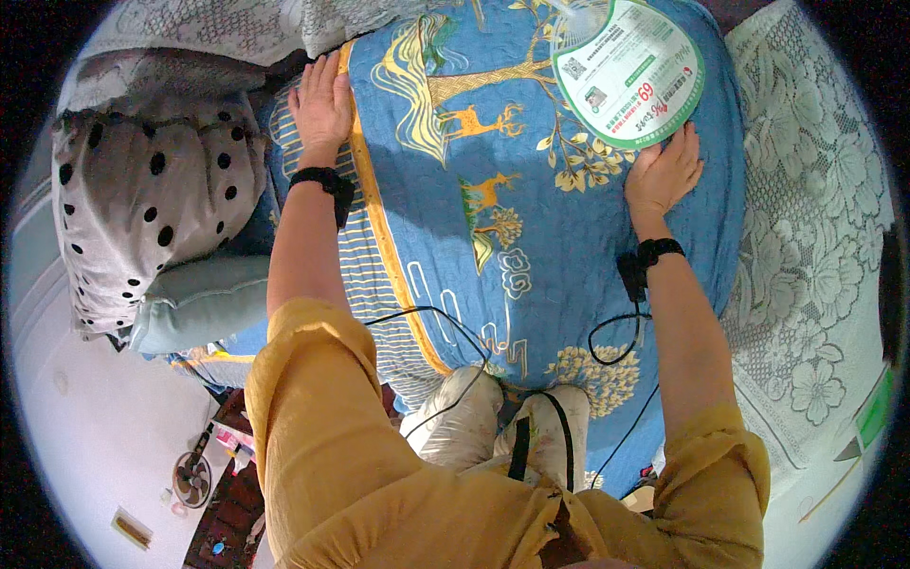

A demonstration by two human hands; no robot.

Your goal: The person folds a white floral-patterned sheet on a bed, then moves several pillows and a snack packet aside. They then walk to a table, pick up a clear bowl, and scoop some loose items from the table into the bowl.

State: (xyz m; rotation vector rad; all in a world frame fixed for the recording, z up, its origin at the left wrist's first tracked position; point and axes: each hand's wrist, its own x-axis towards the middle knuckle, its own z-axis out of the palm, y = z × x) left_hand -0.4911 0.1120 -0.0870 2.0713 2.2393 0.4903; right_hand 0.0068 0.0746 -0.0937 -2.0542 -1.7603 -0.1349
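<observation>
A blue quilted bed cover (417, 209) with yellow deer, trees and an orange edge band spreads in front of me. My left hand (322, 109) lies flat on its left part, across the orange band, with its fingers stretched away from me. My right hand (664, 175) rests on the cover at the right, fingers extended. Its fingertips reach the near edge of a rounded white printed sheet (626, 81) with a green border. Clear plastic shows at that sheet's far left side. Neither hand grips anything that I can see. Black bands with small devices circle both wrists.
A dotted pillow (161, 190) and a grey-green cushion (204, 302) lie at the left. White lace curtains (806, 275) hang at the right. Thin black cables (474, 341) run from my wrists. A small fan (191, 479) stands at the lower left by dark furniture (227, 522).
</observation>
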